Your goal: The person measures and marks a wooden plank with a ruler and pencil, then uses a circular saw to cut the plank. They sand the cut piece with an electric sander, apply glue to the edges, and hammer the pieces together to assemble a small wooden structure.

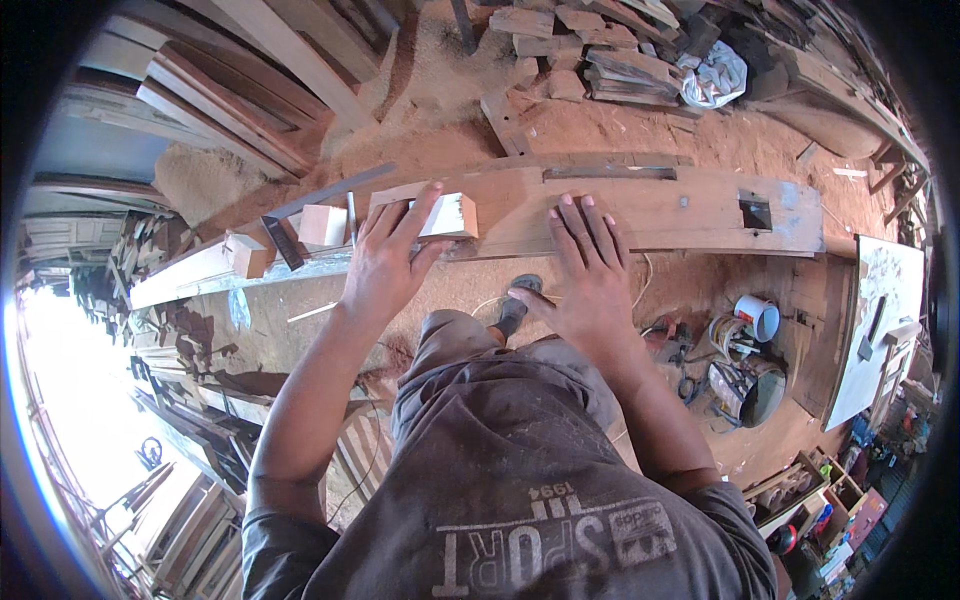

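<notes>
Fingers of my left hand [385,262] grip the small wooden block [446,215] while my right hand [585,270] lies open, flat, steadying the long plank [690,215].

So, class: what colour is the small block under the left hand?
Pale, whitish wood block, seen in the head view.

your left hand [385,262] grips a small pale rectangular wooden block [446,215], fingers [420,212] wrapped over its near side. the block has a light, clean-cut top face and a reddish-brown side, and it sits flat on the left end of a long reddish-brown wooden plank [690,215]. your right hand [588,270] lies palm down on that plank, fingers spread, just right of the block and not touching it. the plank runs left to right across the worktop, lying flat, with a square hole cut through it near its right end and a long narrow slot along its far edge.
</notes>
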`<move>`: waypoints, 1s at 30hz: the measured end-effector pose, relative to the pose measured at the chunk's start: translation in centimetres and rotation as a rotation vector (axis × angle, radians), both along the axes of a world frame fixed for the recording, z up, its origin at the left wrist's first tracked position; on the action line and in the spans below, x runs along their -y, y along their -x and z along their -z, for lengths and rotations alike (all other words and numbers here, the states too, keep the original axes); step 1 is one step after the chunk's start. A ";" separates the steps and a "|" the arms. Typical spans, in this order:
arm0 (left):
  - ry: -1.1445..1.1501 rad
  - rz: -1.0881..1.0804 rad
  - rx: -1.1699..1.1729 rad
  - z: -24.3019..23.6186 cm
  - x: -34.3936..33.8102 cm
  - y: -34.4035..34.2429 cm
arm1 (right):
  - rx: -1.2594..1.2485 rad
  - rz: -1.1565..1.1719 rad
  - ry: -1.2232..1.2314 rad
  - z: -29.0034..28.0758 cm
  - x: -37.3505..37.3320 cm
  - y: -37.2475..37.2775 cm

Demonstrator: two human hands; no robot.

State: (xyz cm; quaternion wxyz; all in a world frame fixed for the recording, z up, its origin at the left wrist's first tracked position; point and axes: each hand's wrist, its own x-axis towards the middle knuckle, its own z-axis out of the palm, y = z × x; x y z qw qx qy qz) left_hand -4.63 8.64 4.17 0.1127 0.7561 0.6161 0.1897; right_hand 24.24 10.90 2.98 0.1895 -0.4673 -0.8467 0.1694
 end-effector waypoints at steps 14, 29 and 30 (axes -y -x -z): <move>0.220 0.031 0.194 -3.0 -0.2 2.5 | 0.133 -0.089 -0.087 -0.5 -0.1 -0.5; 0.254 0.216 0.102 -1.4 -4.2 2.5 | 0.140 -0.141 -0.139 -0.3 -0.6 -0.8; 0.234 0.216 0.116 -1.2 -4.0 2.3 | 0.135 -0.142 -0.142 -0.1 -0.7 -0.9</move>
